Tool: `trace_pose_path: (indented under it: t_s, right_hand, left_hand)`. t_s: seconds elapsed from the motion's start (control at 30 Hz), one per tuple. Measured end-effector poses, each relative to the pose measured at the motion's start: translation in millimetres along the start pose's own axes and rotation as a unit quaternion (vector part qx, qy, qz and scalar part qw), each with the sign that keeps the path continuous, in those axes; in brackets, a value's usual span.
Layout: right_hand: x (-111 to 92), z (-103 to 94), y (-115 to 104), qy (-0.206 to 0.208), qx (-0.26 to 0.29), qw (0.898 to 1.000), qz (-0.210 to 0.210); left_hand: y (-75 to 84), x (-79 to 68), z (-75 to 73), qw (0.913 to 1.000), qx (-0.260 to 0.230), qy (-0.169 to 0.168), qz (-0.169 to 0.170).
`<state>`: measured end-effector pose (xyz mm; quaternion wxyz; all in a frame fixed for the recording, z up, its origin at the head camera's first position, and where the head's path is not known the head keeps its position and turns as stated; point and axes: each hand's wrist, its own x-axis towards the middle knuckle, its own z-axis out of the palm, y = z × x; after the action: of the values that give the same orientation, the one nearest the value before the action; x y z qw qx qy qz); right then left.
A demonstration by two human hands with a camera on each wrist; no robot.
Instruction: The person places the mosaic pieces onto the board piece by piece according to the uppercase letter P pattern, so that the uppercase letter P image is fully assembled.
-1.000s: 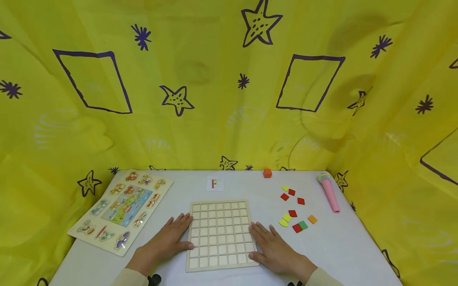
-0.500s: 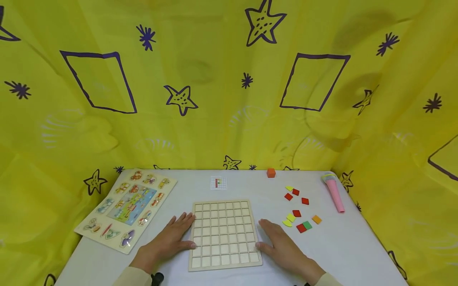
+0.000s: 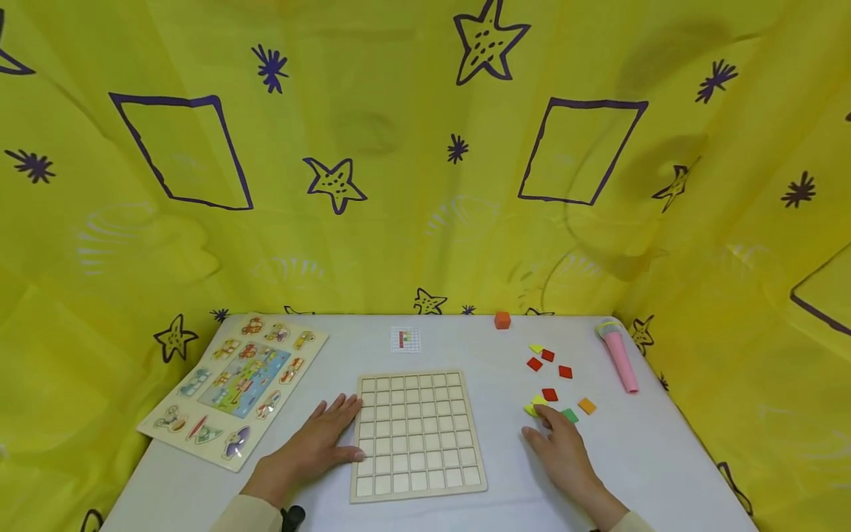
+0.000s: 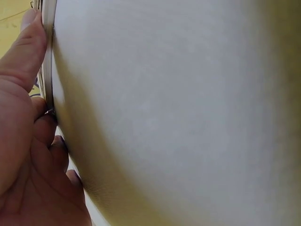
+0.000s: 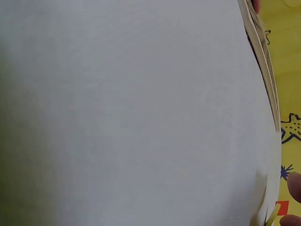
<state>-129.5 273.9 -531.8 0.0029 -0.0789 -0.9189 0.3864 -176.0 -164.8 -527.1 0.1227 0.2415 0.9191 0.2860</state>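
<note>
A wooden grid board with square recesses lies before me. My left hand rests at its left edge, fingers spread along the frame and thumb tip on the near part of the rim. In the left wrist view, the thumb lies against the board's edge. My right hand is right of the board, thumb and forefinger apart, fingertips right at the yellow tiles. A green tile lies beside the fingers; the red tile near it is hidden by the hand. The right wrist view catches a yellow tile edge near the fingertips.
Several red tiles, an orange tile and a yellow piece lie to the right. Behind are a pattern card and an orange-red cube. A pink microphone lies far right, a picture puzzle board at left.
My right hand has left the board's right edge and moved right to the tiles, its fingers bending down toward them. The left hand stays at the board.
</note>
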Motion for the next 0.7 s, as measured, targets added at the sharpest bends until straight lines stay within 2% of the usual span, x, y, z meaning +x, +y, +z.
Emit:
trace_pose_path:
  t_s: [0.23, 0.5, 0.7]
  right_hand:
    - [14.4, 11.1, -6.1, 0.003, -0.003, 1.0, -0.02]
    - [25.0, 20.7, -13.9, 0.039, -0.023, 0.999, -0.001]
    - [29.7, 24.4, -13.7, 0.055, -0.051, 0.997, -0.034]
  left_hand:
    - [0.2, -0.5, -0.8, 1.0, -0.005, -0.004, -0.001]
    - [-1.5, 0.5, 0.5, 1.0, -0.002, -0.004, -0.005]
    - [-1.5, 0.7, 1.0, 1.0, 0.0, -0.003, -0.005]
